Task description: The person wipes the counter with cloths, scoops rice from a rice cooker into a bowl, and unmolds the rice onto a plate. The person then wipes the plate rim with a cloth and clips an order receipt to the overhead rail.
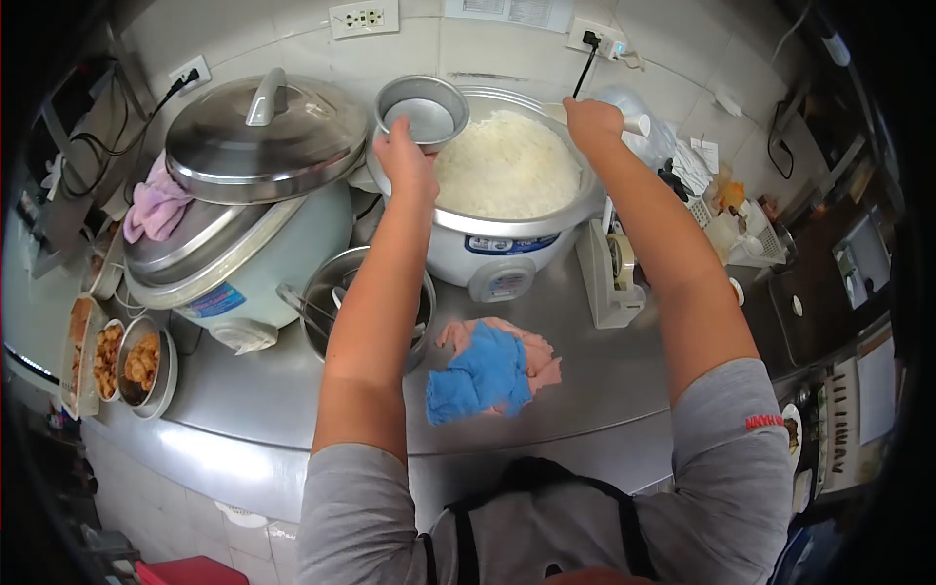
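Observation:
My left hand is closed round the side of a small round metal bowl, tilted so that its inside shows. The bowl is over the left rim of a large rice cooker heaped with white rice. At the cooker's right rim, my right hand is wrapped round a pale rice paddle. One end of the paddle sticks out to the right of my fist; its other end is mostly hidden by the hand and rim.
A second cooker with stacked metal lids and a pink cloth stands left. Nearer are a metal pot holding utensils, blue and pink cloths, and bowls of fried food. A tape dispenser stands right.

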`<state>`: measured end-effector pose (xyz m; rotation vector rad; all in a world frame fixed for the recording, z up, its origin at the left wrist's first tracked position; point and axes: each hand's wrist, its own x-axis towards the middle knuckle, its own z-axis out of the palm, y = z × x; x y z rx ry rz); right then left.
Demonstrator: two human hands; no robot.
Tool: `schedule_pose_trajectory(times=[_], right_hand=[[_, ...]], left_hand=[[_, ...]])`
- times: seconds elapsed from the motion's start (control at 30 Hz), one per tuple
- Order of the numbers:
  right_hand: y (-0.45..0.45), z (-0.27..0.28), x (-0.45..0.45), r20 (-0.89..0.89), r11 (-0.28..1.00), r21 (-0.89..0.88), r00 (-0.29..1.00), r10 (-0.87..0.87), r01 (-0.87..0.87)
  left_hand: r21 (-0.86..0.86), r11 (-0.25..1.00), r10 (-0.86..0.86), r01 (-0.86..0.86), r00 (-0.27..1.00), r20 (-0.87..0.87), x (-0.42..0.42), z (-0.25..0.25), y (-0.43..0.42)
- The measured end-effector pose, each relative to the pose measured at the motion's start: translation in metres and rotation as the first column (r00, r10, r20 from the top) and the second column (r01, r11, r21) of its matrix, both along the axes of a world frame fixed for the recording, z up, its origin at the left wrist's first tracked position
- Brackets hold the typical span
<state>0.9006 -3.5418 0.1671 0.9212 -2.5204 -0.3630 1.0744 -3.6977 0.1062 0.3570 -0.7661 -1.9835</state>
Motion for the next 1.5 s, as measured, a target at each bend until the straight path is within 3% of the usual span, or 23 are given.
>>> schedule_pose_trajectory(times=[0.17, 0.37, 0.57, 1.27, 1.5], right_hand=[[-0.022, -0.026, -0.021, 0.069, 0.991, 0.090, 0.993, 0.093, -0.099], [-0.022, -0.027, -0.014, 0.103, 0.957, 0.248, 0.986, 0.129, -0.151], [-0.022, -0.029, -0.006, 0.135, 0.922, 0.343, 0.981, 0.139, -0.178], [0.001, -0.025, 0.087, 0.438, 0.881, 0.330, 0.882, 0.174, -0.338], [0.009, -0.011, 0.105, 0.550, 0.905, 0.291, 0.828, 0.105, -0.309]], left_hand=[[0.069, 0.997, -0.031, 0.020, 0.986, 0.165, -0.011, -0.008, -0.010], [0.083, 0.990, -0.123, 0.118, 0.991, 0.050, -0.010, -0.007, 0.001], [0.086, 0.990, -0.116, 0.108, 0.989, 0.094, -0.010, -0.006, 0.000], [0.020, 0.999, -0.043, 0.042, 0.995, 0.087, -0.013, -0.015, -0.014], [0.037, 0.999, 0.011, -0.019, 0.978, 0.210, -0.002, -0.002, -0.003]])
